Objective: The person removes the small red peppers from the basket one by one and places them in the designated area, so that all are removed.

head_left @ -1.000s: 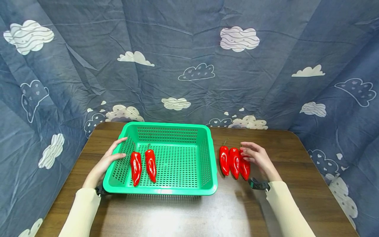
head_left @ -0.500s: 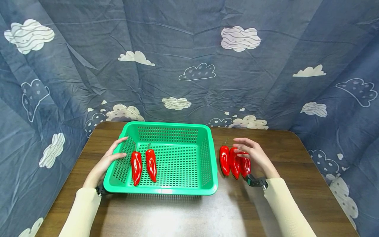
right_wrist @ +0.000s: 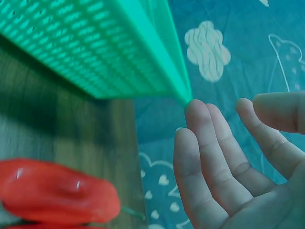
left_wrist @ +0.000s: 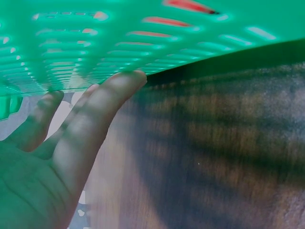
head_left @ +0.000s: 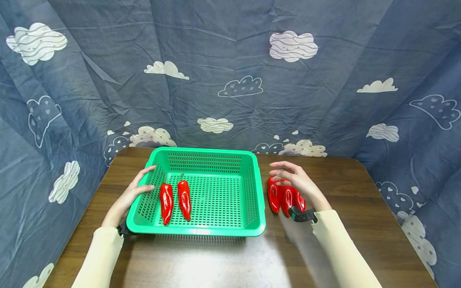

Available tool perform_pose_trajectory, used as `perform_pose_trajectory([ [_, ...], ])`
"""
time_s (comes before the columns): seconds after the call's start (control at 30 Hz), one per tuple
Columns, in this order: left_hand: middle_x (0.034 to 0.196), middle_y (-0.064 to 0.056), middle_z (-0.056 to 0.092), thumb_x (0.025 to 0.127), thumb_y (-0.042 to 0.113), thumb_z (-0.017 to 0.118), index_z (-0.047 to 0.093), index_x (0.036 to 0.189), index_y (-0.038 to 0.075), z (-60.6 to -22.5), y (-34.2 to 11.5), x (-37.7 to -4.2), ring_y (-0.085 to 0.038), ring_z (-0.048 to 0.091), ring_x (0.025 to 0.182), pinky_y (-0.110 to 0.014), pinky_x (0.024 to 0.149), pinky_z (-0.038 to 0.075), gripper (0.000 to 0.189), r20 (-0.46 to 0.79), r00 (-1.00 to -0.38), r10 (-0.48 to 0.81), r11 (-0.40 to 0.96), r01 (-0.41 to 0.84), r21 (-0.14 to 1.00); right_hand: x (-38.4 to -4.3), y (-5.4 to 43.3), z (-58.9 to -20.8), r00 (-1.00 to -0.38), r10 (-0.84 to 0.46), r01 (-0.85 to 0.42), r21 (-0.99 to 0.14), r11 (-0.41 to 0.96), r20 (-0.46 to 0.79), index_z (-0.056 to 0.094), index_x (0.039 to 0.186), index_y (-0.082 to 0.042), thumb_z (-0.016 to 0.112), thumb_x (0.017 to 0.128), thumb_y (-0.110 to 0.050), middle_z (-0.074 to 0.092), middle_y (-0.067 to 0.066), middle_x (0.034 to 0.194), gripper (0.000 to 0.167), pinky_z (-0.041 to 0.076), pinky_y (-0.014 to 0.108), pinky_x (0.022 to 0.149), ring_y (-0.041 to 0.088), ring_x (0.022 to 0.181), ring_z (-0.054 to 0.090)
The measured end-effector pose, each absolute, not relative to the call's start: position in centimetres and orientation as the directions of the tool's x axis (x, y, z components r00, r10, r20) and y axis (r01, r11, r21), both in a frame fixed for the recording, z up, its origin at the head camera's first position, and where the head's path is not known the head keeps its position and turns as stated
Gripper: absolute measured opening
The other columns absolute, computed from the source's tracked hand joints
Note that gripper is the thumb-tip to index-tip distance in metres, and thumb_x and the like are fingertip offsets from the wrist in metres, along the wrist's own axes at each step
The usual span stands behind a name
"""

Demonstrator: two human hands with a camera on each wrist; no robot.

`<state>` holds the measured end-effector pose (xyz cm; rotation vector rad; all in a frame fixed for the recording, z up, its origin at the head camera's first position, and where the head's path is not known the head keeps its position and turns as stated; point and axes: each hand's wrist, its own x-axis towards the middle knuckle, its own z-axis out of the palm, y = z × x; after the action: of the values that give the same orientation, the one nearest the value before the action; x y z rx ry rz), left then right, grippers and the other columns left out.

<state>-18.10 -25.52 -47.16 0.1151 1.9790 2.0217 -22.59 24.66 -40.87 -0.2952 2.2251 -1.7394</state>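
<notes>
My left hand (head_left: 127, 198) holds the left side of a green plastic basket (head_left: 194, 232). Thumb and index finger reach over the rim, while other fingers (left_wrist: 95, 119) lie along the outside of the slotted wall in the left wrist view. Inside the basket are two glossy red peppers, one (head_left: 166, 204) nearer my left hand and another (head_left: 184, 200) beside it. My right hand (head_left: 297, 182) hovers, fingers loosely bent and holding nothing, over three more red peppers (head_left: 273, 196) side by side on the table. It hides their stem ends in the head view.
The brown wooden table (head_left: 345, 200) extends to the right and in front of the basket. Behind it hangs a dark blue curtain (head_left: 234, 108) with white clouds, close to the table's back edge. A black wrist strap (head_left: 302, 215) sits on my right wrist.
My right hand has moved left across the table peppers, from the rightmost one toward the one closest to the basket. The peppers, basket and left hand have stayed put.
</notes>
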Motion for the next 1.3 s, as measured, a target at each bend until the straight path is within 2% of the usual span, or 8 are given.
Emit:
perform_pose_trajectory([
  [0.07, 0.146, -0.018, 0.017, 0.098, 0.013, 0.048, 0.019, 0.151, 0.027, -47.2, -25.5, -18.1, -0.037, 0.051, 0.107, -0.05, 0.079, 0.05, 0.062, -0.149, -0.949, 0.278, -0.007, -0.157, 0.988, -22.7, 24.1, -40.6, -0.929, -0.355, 0.019, -0.971, 0.239, -0.106, 0.049, 0.131, 0.002, 0.052, 0.098, -0.011, 0.06, 0.02, 0.115, 0.036, 0.047, 0.05, 0.088, 0.041, 0.104, 0.059],
  [0.2, 0.146, -0.019, 0.017, 0.099, 0.013, 0.048, 0.019, 0.151, 0.028, -47.2, -25.5, -18.1, -0.038, 0.05, 0.108, -0.051, 0.08, 0.049, 0.062, -0.145, -0.948, 0.283, -0.02, -0.157, 0.987, -22.9, 23.0, -40.3, -0.916, -0.391, 0.0, -0.973, 0.232, -0.093, 0.05, 0.13, 0.003, 0.051, 0.098, -0.011, 0.057, 0.028, 0.118, 0.035, 0.05, 0.046, 0.086, 0.033, 0.099, 0.063],
  [0.43, 0.147, -0.018, 0.017, 0.099, 0.013, 0.047, 0.019, 0.151, 0.028, -47.1, -25.4, -18.0, -0.038, 0.05, 0.108, -0.05, 0.08, 0.049, 0.061, -0.149, -0.948, 0.28, -0.018, -0.16, 0.987, -23.2, 21.2, -40.1, -0.897, -0.434, -0.005, -0.979, 0.205, -0.086, 0.047, 0.131, 0.009, 0.052, 0.097, -0.01, 0.055, 0.032, 0.118, 0.039, 0.052, 0.038, 0.082, 0.044, 0.102, 0.059],
  [0.5, 0.147, -0.018, 0.016, 0.099, 0.013, 0.048, 0.019, 0.151, 0.027, -47.1, -25.4, -18.0, -0.039, 0.051, 0.107, -0.051, 0.08, 0.049, 0.061, -0.149, -0.948, 0.282, -0.018, -0.16, 0.987, -23.2, 20.8, -40.0, -0.893, -0.441, 0.001, -0.981, 0.196, -0.089, 0.047, 0.131, 0.009, 0.051, 0.097, -0.009, 0.054, 0.034, 0.119, 0.039, 0.051, 0.042, 0.084, 0.047, 0.103, 0.057],
  [0.67, 0.146, -0.018, 0.016, 0.099, 0.013, 0.048, 0.02, 0.151, 0.028, -47.2, -25.5, -18.1, -0.039, 0.051, 0.107, -0.051, 0.08, 0.049, 0.061, -0.149, -0.948, 0.282, -0.02, -0.161, 0.987, -23.2, 19.8, -39.8, -0.885, -0.456, 0.008, -0.982, 0.188, -0.095, 0.048, 0.131, 0.007, 0.051, 0.097, -0.009, 0.058, 0.027, 0.116, 0.038, 0.048, 0.048, 0.087, 0.048, 0.105, 0.056],
  [0.97, 0.147, -0.019, 0.018, 0.099, 0.013, 0.048, 0.02, 0.151, 0.029, -47.2, -25.5, -18.1, -0.038, 0.051, 0.107, -0.051, 0.081, 0.049, 0.061, -0.147, -0.948, 0.282, -0.026, -0.161, 0.987, -23.3, 18.0, -39.7, -0.866, -0.488, 0.021, -0.983, 0.183, -0.11, 0.048, 0.131, 0.006, 0.048, 0.098, -0.008, 0.062, 0.018, 0.113, 0.037, 0.043, 0.057, 0.09, 0.025, 0.094, 0.065],
  [1.2, 0.147, -0.018, 0.017, 0.099, 0.013, 0.048, 0.02, 0.151, 0.028, -47.2, -25.5, -18.1, -0.037, 0.051, 0.108, -0.05, 0.081, 0.049, 0.061, -0.144, -0.949, 0.28, -0.021, -0.156, 0.987, -23.5, 16.7, -39.8, -0.849, -0.515, 0.016, -0.982, 0.191, -0.114, 0.047, 0.132, 0.007, 0.046, 0.097, -0.007, 0.054, 0.032, 0.121, 0.038, 0.043, 0.056, 0.091, 0.026, 0.093, 0.064],
  [1.3, 0.147, -0.018, 0.018, 0.098, 0.013, 0.048, 0.02, 0.151, 0.028, -47.2, -25.5, -18.1, -0.037, 0.051, 0.107, -0.049, 0.08, 0.05, 0.061, -0.143, -0.95, 0.279, -0.015, -0.153, 0.988, -23.6, 16.2, -39.9, -0.845, -0.523, 0.009, -0.979, 0.202, -0.115, 0.048, 0.133, 0.007, 0.046, 0.098, -0.008, 0.053, 0.033, 0.122, 0.038, 0.046, 0.052, 0.089, 0.026, 0.094, 0.064],
])
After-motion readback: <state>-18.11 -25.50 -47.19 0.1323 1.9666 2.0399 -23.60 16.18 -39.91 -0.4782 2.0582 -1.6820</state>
